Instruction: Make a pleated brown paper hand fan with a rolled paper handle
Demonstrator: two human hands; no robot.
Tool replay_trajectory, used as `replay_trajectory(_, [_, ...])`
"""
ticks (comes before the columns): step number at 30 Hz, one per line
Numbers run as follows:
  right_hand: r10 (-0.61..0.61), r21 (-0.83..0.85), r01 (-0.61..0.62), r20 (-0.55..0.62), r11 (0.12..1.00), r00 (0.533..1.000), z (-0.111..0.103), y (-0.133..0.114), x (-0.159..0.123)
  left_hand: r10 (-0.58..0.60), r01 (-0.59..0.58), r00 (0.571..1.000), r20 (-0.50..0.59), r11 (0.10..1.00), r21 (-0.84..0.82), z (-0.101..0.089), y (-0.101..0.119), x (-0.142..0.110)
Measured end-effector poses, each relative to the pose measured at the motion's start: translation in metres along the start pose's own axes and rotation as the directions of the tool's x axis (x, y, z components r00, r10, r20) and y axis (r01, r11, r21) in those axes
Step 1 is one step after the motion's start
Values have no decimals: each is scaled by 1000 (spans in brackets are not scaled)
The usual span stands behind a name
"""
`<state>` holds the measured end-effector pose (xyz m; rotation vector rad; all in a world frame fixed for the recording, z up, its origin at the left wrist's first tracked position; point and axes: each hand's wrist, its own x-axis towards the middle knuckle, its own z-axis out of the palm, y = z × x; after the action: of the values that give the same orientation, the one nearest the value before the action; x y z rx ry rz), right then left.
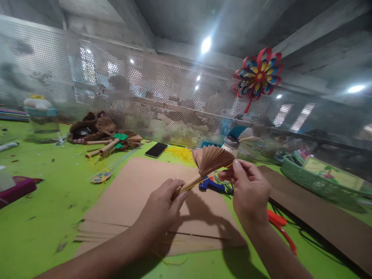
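At the far left of the green table [49, 232], a purple holder [21, 190] sits near the edge of view, with a clear jar [43, 126] behind it. Next come a brown cloth bag [93, 126] and paper rolls bound with green tape [106, 146], then a dark smartphone [156, 150] lying flat. Large sheets of brown paper [124, 197] are stacked in the middle, and above them the person's left hand [165, 199] is closed around the lower part of a rolled paper tube [193, 181], thumb on the near side and fingers wrapped over the far side. The tube slants up to the right, and the gathered base of a pleated paper fan [213, 159] meets its upper end, the folds spreading upward. Behind the tube lies a blue glue gun [213, 186], partly hidden. A yellow string [228, 166] runs along the tube and past the fan's base to the right hand [251, 190], whose thumb and forefinger pinch it narrowly beside the fan's right edge, the other fingers loosely curled. By the right wrist rests a red-handled tool [281, 219], and farther right stands a green basket [316, 180].
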<state>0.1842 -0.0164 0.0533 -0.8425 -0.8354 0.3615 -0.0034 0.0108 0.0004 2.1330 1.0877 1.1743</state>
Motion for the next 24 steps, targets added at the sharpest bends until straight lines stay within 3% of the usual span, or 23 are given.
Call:
replay_trajectory(7, [4,-21,-4,1,1000,1000,-3,-5,3,41,-41,999,-16,998,-36,-1,-2,1])
replay_trajectory(14, [63,9,-64,66,998,996,-1,-7,-3,-92,88,996,-19,988,-129,-1,-6,5])
replay_trajectory(19, [7,17,-7,51,1000,999,-3,-1,-4,-85,85,996,9,991,-104,-1,-3,6])
replay_trajectory(24, [-60,-156,87,174,984,983,-5,0,-13,-69,69,998,6,996,-51,-3,-2,6])
